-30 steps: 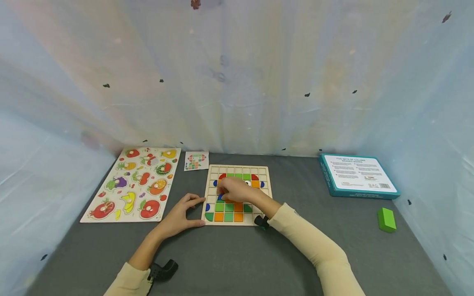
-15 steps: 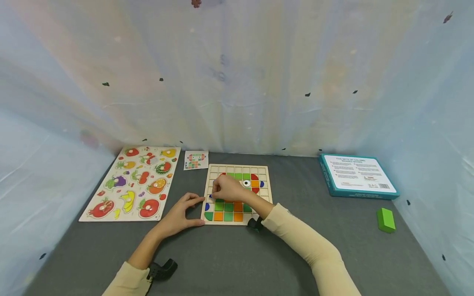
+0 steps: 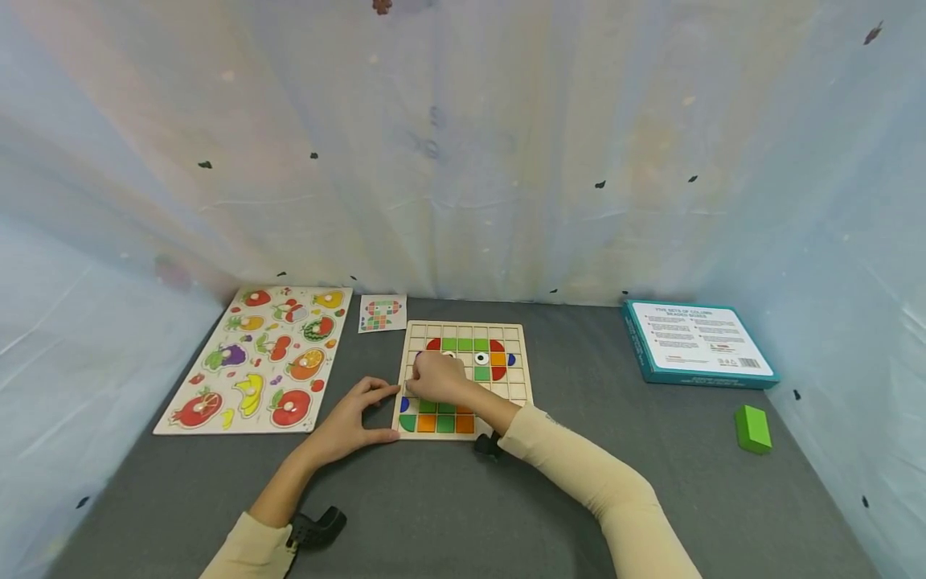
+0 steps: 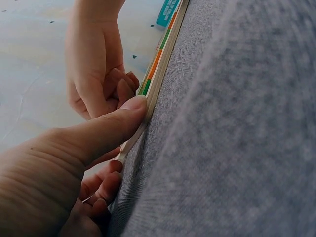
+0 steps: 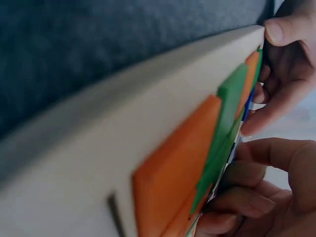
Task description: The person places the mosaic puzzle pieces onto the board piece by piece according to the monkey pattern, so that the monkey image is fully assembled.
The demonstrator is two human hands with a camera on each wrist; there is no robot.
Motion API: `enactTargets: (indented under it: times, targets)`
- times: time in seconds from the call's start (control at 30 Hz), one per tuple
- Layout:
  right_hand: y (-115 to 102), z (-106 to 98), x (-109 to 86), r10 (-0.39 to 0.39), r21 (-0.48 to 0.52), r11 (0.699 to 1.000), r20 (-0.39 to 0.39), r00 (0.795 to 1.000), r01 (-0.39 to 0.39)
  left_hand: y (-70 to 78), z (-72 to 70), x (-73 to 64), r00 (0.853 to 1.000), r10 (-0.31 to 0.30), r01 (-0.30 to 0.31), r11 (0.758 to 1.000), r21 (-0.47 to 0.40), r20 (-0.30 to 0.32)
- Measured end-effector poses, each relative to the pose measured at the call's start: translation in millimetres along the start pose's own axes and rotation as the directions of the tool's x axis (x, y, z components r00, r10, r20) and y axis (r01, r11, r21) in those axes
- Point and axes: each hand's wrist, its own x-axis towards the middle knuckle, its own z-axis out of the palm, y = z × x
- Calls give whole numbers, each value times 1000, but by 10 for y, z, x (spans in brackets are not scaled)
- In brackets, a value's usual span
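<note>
A square wooden grid board (image 3: 518,389) bears red, green, orange and blue tiles and a white eye tile (image 3: 481,359). My left hand (image 3: 346,422) rests against the board's left edge, thumb at the near corner and index finger farther up. In the left wrist view its thumb lies along the rim. My right hand (image 3: 441,378) is over the board's left columns, fingers curled, pinching a small blue piece whose shape the fingers hide. Orange tiles (image 5: 175,168) and green tiles (image 5: 229,98) show close up in the right wrist view.
A fruit puzzle board (image 3: 278,354) lies to the left. Behind the grid board is a small pattern card (image 3: 383,314). On the right are a teal box (image 3: 702,343) and a green block (image 3: 754,429). A curtain-like sheet (image 3: 463,161) stands behind the grey table.
My right hand has moved left across the board with the blue piece, uncovering the eye tile and neighbouring tiles. The piece is now hidden. My left hand stays at the edge.
</note>
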Motion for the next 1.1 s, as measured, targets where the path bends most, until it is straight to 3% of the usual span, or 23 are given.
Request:
enactTargets:
  times: [0.13, 0.2, 0.27, 0.37, 0.43, 0.53, 0.67, 0.87, 1.1]
  targets:
    - [86, -69, -57, -135, 8, 991, -36, 990, 136, 1, 12, 3, 1000, -9, 9, 1000, -1, 6]
    - [133, -147, -107, -241, -87, 967, -30, 970, 238, 3, 16, 5, 1000, -15, 15, 1000, -4, 9]
    - [177, -223, -170, -328, -247, 913, 23, 944, 324, 9, 15, 8, 1000, -22, 22, 1000, -6, 12]
    - [218, -305, -276, -381, -460, 789, 152, 912, 407, 18, 6, 11, 1000, -25, 26, 1000, -11, 14]
    - [238, -319, -341, -368, -540, 720, 236, 899, 436, 21, -3, 12, 1000, -24, 25, 1000, -7, 14]
    - [254, -285, -412, -363, -582, 664, 298, 883, 469, 20, -14, 8, 1000, -23, 23, 1000, -5, 12]
    - [255, -213, -450, -363, -582, 656, 314, 877, 480, 12, -13, 1, 1000, -21, 21, 1000, 2, 12]
    - [200, -124, -459, -327, -608, 653, 311, 892, 451, 1, -4, -6, 1000, -9, 8, 1000, 9, 6]
    - [137, -44, -464, -339, -618, 652, 281, 898, 439, 10, 5, -8, 1000, -1, 1, 1000, 11, 0]
